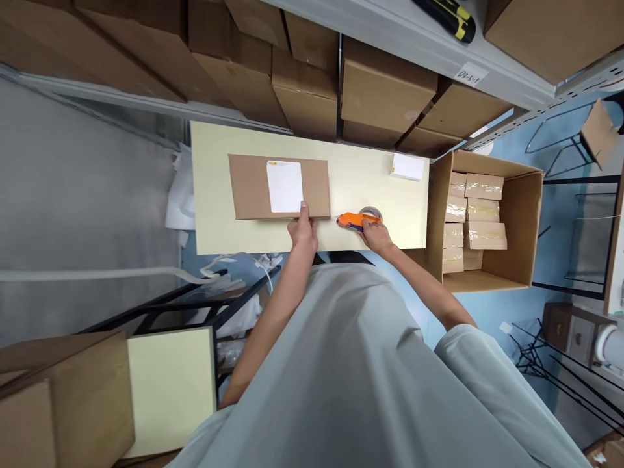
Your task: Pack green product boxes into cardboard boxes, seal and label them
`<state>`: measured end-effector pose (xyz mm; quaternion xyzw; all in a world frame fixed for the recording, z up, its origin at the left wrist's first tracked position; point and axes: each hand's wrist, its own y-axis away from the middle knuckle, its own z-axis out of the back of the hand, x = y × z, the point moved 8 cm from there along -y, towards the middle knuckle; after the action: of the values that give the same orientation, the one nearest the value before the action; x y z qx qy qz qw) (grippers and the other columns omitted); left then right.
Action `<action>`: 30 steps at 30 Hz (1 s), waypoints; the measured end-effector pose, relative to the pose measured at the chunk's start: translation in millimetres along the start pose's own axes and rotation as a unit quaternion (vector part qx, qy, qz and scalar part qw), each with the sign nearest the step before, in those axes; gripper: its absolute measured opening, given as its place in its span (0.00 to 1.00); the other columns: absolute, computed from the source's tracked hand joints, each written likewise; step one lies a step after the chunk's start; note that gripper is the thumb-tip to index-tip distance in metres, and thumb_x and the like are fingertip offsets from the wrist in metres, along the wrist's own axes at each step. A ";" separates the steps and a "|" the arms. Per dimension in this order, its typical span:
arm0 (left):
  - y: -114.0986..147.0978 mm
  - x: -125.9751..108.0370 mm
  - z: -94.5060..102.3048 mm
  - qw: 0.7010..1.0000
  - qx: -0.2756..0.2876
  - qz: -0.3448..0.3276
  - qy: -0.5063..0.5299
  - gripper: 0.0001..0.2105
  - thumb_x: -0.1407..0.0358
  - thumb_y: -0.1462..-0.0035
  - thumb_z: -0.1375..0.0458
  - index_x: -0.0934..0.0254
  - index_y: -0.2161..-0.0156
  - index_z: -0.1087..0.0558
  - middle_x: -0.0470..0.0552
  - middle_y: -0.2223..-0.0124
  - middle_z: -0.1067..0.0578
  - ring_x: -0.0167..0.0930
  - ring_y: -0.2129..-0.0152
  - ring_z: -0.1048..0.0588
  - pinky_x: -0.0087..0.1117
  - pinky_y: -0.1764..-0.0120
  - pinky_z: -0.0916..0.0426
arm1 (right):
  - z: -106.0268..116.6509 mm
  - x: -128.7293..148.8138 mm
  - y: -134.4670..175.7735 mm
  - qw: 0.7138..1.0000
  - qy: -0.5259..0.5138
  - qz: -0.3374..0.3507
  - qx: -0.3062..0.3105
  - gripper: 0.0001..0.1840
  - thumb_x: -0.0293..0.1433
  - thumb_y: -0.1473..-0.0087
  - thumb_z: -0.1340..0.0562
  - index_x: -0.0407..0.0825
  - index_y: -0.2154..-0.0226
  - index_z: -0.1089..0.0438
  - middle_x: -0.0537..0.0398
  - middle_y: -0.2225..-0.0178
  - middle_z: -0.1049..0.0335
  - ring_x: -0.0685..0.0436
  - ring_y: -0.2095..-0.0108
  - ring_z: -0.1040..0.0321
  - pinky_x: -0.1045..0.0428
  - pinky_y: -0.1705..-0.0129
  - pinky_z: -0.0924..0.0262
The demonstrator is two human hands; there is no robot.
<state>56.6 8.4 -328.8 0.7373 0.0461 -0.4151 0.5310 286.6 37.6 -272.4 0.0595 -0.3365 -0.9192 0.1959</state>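
A closed brown cardboard box (248,188) with a white label (285,187) lies on the cream tabletop (214,237). My left hand (303,233) grips its near edge, thumb on top by the label's lower corner, the other fingers mostly hidden. Just right of the box, my right hand (375,235) is closed around an orange tape dispenser (351,221) with blue parts. A tape roll (373,212) shows behind that hand. The dispenser's left tip is close to the box's near right corner.
A small white box (408,166) sits at the table's far right. Beyond the right edge, an open carton (519,227) holds several taped packages (483,186). Shelved cartons (385,91) line the back, under a metal shelf (390,39) bearing a black-and-yellow tool (451,18).
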 end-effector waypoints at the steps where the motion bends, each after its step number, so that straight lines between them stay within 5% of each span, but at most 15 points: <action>1: -3.8 -5.4 -5.0 1.000 0.007 -0.013 -0.019 0.18 0.51 0.39 0.26 0.60 0.58 0.26 0.56 0.55 0.18 0.33 0.53 0.18 0.36 0.47 0.19 | 0.3 0.5 0.7 1.000 0.003 0.003 0.001 0.27 0.40 0.20 0.48 0.34 0.33 0.40 0.26 0.46 0.20 0.30 0.45 0.23 0.42 0.39 0.33; 7: -30.3 -37.2 -18.2 0.960 0.117 -0.092 -0.239 0.16 0.56 0.36 0.30 0.64 0.51 0.23 0.66 0.45 0.17 0.43 0.46 0.17 0.50 0.40 0.21 | -4.3 22.9 5.0 0.999 0.007 0.047 0.001 0.26 0.38 0.20 0.48 0.33 0.34 0.39 0.25 0.48 0.19 0.30 0.46 0.20 0.42 0.37 0.35; 11: -17.5 -91.0 -26.7 0.852 0.112 -0.336 -0.385 0.38 0.57 0.40 0.28 0.65 0.29 0.34 0.72 0.25 0.34 0.51 0.25 0.36 0.55 0.24 0.41 | -18.1 52.3 9.2 0.997 -0.014 0.073 0.004 0.27 0.36 0.21 0.48 0.31 0.34 0.38 0.26 0.51 0.17 0.31 0.47 0.18 0.42 0.38 0.34; 15: 16.4 -112.3 -81.5 0.739 0.154 -0.475 -0.451 0.40 0.51 0.32 0.36 0.63 0.22 0.41 0.66 0.16 0.53 0.53 0.18 0.65 0.63 0.21 0.64 | -27.6 67.7 13.9 0.997 -0.035 0.062 -0.001 0.29 0.36 0.21 0.48 0.29 0.32 0.39 0.26 0.51 0.17 0.31 0.49 0.16 0.42 0.40 0.33; 19: 37.3 -86.8 -151.3 0.667 0.270 -0.496 -0.485 0.30 0.50 0.29 0.40 0.61 0.28 0.31 0.63 0.18 0.46 0.53 0.18 0.65 0.67 0.22 0.70 | -27.4 70.2 19.1 0.997 -0.045 0.055 -0.016 0.27 0.32 0.22 0.50 0.28 0.32 0.39 0.25 0.50 0.18 0.31 0.48 0.17 0.41 0.40 0.34; 22: 40.6 -63.2 -169.0 0.646 0.310 -0.490 -0.496 0.21 0.52 0.27 0.42 0.64 0.40 0.24 0.67 0.21 0.38 0.53 0.18 0.57 0.66 0.21 0.68 | -28.0 67.2 22.0 0.997 -0.053 0.049 -0.016 0.25 0.29 0.24 0.50 0.29 0.34 0.37 0.26 0.51 0.18 0.30 0.48 0.18 0.41 0.40 0.34; 30: 47.3 -51.7 -153.8 0.646 0.331 -0.495 -0.477 0.13 0.57 0.25 0.46 0.63 0.53 0.22 0.65 0.31 0.27 0.48 0.18 0.55 0.58 0.19 0.67 | -36.4 63.2 39.9 0.995 -0.065 0.074 -0.009 0.25 0.21 0.28 0.52 0.31 0.33 0.37 0.31 0.51 0.17 0.35 0.48 0.19 0.43 0.36 0.38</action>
<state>133.6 133.6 -245.3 0.4314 0.0037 -0.8982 -0.0847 250.2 -37.1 -273.2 -0.0273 -0.3437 -0.9072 0.2412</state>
